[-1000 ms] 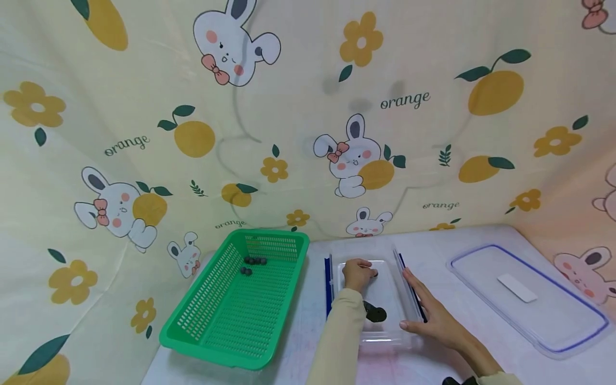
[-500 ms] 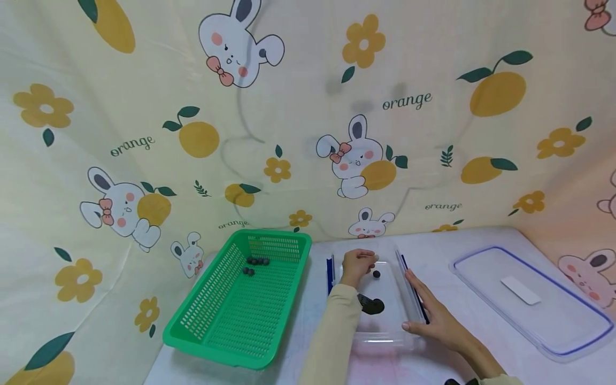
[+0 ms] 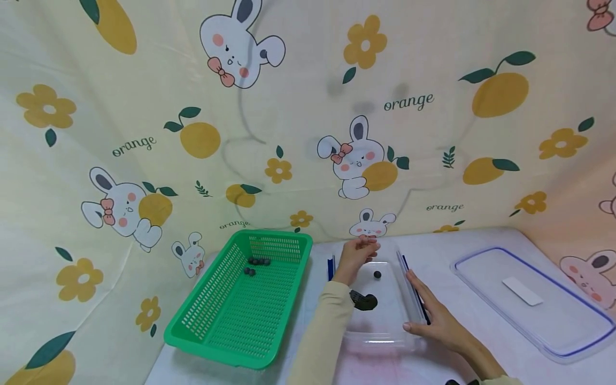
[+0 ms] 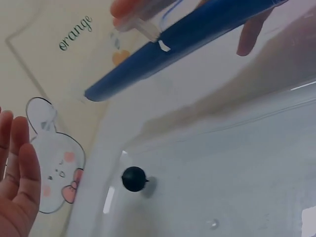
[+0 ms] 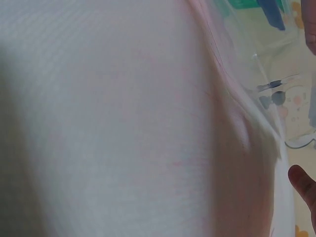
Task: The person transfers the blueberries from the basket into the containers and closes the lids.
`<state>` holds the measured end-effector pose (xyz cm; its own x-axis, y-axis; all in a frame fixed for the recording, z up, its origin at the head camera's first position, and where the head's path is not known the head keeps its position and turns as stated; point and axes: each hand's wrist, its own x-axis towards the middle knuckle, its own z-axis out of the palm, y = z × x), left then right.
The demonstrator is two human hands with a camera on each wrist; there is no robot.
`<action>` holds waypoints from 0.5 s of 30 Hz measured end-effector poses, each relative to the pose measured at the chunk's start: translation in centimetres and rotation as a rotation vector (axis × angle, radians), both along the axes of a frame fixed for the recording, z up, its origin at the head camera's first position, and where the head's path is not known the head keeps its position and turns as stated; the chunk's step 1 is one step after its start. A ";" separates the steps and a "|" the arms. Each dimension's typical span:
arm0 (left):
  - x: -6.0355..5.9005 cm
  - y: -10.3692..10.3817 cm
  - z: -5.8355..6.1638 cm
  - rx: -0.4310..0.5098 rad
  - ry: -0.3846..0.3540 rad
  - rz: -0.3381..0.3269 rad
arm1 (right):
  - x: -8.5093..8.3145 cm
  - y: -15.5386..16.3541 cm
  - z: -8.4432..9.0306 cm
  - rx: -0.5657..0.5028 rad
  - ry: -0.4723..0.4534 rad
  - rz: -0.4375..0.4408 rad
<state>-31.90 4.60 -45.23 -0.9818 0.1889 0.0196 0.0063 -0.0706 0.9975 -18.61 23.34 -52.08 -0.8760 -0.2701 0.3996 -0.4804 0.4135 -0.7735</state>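
The left hand [image 3: 355, 255] hovers over the far end of the clear plastic box [image 3: 385, 334], lifted above its floor, fingers loosely extended and holding nothing; the left wrist view shows its fingers [image 4: 17, 168] straight and relaxed beside the box. The right hand [image 3: 433, 315] lies flat against the box's right long side, fingers straight, pressing along the dark blue clip [image 3: 415, 291] on that wall. A second blue clip [image 3: 330, 267] runs along the box's left wall.

Inside the box, one small dark round berry [image 3: 377, 274] sits alone on the floor near the far end, just below the left hand; in the left wrist view the berry [image 4: 134, 178] looks blue-black, smooth and matte, with a small nub on one side. Nearer the person within the box lies a dark patch [image 3: 364, 302]; what it is cannot be told.

Left of the box stands a green slotted basket [image 3: 216, 331], with a few of the same dark berries [image 3: 256, 263] clustered near its far end. Right of the box, well apart, the box's clear lid [image 3: 572, 342] lies flat on the bench [image 3: 447, 243], edged in blue, with a blank white label [image 3: 520, 291] at its middle.

Behind the box hangs a cream cloth [image 3: 144, 80] printed with rabbits, yellow flowers and oranges, bearing the word "orange" [image 3: 408, 101] several times.
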 end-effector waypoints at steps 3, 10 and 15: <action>0.0 -0.4 0.4 0.000 0.014 -0.014 | 0.1 0.0 -0.1 0.001 -0.001 0.002; 0.0 -1.5 2.0 -0.040 0.060 -0.001 | 0.3 -0.1 0.1 0.005 0.010 0.015; -0.2 -2.7 3.5 -0.037 0.106 0.017 | 0.0 0.0 0.5 0.014 0.000 0.021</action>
<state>-32.10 1.92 -41.69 -0.9777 0.1746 0.1169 0.1129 -0.0326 0.9931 -18.66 23.31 -51.58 -0.8698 -0.2943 0.3961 -0.4896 0.4136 -0.7676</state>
